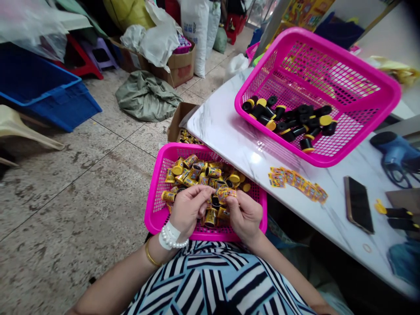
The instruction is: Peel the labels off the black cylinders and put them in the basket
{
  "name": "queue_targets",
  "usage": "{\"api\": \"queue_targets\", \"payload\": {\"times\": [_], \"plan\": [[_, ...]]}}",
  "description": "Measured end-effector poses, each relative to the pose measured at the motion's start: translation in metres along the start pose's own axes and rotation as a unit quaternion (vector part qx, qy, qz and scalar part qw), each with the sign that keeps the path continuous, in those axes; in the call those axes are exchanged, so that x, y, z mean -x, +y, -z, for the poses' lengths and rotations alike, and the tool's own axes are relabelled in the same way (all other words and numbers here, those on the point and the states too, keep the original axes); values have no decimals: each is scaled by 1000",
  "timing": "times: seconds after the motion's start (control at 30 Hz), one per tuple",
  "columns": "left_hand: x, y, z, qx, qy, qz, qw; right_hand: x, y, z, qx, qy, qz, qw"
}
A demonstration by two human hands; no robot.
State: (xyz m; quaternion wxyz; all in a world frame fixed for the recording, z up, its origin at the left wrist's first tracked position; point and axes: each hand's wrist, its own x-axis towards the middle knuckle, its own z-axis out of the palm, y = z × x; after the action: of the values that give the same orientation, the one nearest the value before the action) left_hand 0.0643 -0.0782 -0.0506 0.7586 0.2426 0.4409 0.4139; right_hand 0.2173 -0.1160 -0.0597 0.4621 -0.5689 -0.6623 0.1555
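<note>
Both my hands are over a pink basket (151,210) on my lap. It holds many small black canisters with yellow lids and yellow printed wraps (211,216). My right hand (244,214) pinches a small orange-yellow printed label (226,193) between thumb and forefinger. Close beside the label's left end, my left hand (193,205) is closed in a pinch. What its fingertips hold, if anything, is too small to make out. A row of similar flat labels (300,183) lies fanned out on the white marbled table (223,122) to the right.
On the table, a tilted pink basket (361,87) holds unwrapped black canisters (298,118) with yellow lids. A phone (358,204) and a blue hair dryer (398,153) lie at the right. A cardboard box (175,122) stands by the table corner. A blue crate (65,100) is at left.
</note>
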Motion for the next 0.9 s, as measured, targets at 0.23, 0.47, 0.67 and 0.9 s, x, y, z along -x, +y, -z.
{"api": "queue_targets", "payload": {"times": [0.23,0.47,0.67,0.9], "plan": [[0,2,1,40,-2,25,999,1,1,-1,26,6,27,999],[0,-1,2,37,-30,48,998,-2,0,-1,21,-12,58,998],[-3,-3,4,8,6,26,1000,-4,1,-8,39,-41,55,997],[-12,-8,12,-93,32,-28,995,-11,-4,-10,-51,-45,-74,995]]}}
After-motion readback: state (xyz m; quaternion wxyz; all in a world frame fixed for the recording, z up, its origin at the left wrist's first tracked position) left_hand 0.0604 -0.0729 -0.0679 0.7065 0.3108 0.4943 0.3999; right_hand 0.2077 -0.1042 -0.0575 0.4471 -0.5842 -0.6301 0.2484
